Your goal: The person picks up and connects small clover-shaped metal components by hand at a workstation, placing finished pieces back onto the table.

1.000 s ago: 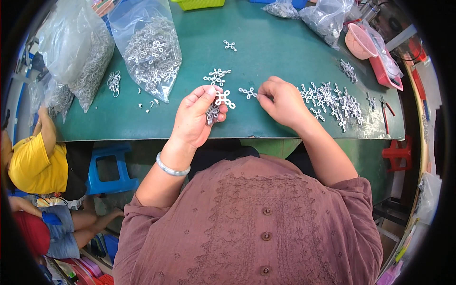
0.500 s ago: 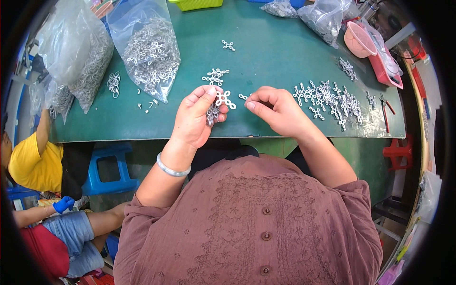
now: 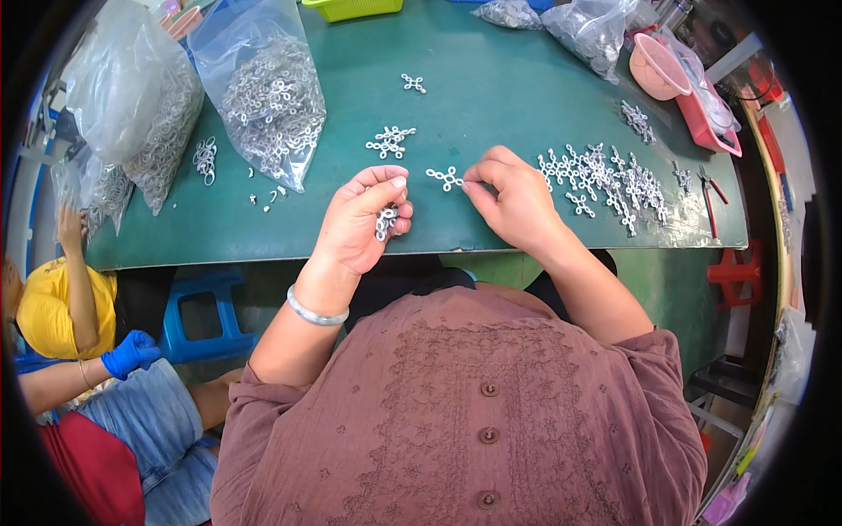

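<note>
Over the near edge of the green table, my left hand (image 3: 364,219) is curled around several small silvery looped metal pieces (image 3: 386,223), which show between its fingers. To its right, my right hand (image 3: 513,197) pinches one arm of a cross-shaped looped metal piece (image 3: 446,179) between thumb and fingertips. That piece points left, toward my left hand, with a gap between them. Just beyond my left hand lies a small cluster of looped metal pieces (image 3: 390,141). A wide pile of similar pieces (image 3: 605,180) spreads to the right of my right hand.
Clear plastic bags of metal pieces (image 3: 272,105) stand at the left. Red-handled pliers (image 3: 710,202) lie at the right edge, near a pink basket (image 3: 658,66). A lime basket (image 3: 353,7) sits at the back. Two people, one wearing a blue glove (image 3: 132,353), are at the left.
The cross-shaped piece has left my left hand and is now in my right hand, between the two. My left fingers have closed more over the remaining pieces. The blue-gloved hand has shifted.
</note>
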`<state>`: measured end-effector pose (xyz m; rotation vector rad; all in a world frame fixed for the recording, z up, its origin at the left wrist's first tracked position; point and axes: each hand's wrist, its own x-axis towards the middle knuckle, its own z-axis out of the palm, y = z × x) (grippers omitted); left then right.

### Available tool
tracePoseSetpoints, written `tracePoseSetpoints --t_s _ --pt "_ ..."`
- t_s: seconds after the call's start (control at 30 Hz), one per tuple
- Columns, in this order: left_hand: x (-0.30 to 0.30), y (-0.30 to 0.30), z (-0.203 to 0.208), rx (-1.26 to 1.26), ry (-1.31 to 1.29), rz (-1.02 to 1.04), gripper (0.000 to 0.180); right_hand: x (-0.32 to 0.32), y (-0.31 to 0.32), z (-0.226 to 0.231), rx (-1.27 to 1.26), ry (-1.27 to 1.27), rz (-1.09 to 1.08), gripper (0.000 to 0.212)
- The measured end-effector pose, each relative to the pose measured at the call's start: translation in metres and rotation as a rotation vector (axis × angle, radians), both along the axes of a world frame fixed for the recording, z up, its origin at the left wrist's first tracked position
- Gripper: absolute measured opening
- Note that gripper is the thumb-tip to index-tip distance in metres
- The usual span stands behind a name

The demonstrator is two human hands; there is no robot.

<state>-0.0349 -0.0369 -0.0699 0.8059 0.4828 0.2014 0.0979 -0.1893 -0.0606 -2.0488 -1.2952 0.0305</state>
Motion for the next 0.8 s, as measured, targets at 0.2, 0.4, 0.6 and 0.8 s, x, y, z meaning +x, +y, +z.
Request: tracePoseSetpoints --t_s 0.2,0.4,0.6,0.8 --pt "0.002 -0.008 0.006 0.048 0.068 -0.009 0.01 -0.013 0.0 0.015 0.14 -0.01 0.089 0.005" --pt "0.002 -0.013 0.011 0.114 0.055 0.014 0.008 -0.012 -0.003 0.015 0.172 0.236 0.118 0.006" --pt "0.001 -0.013 0.01 0.101 0.006 0.011 0.008 -0.01 -0.003 0.018 0.047 0.785 0.079 0.01" --pt "0.001 -0.014 0.012 0.068 -0.048 -0.038 0.017 -0.013 -0.003 0.012 0.233 0.526 0.14 0.007"
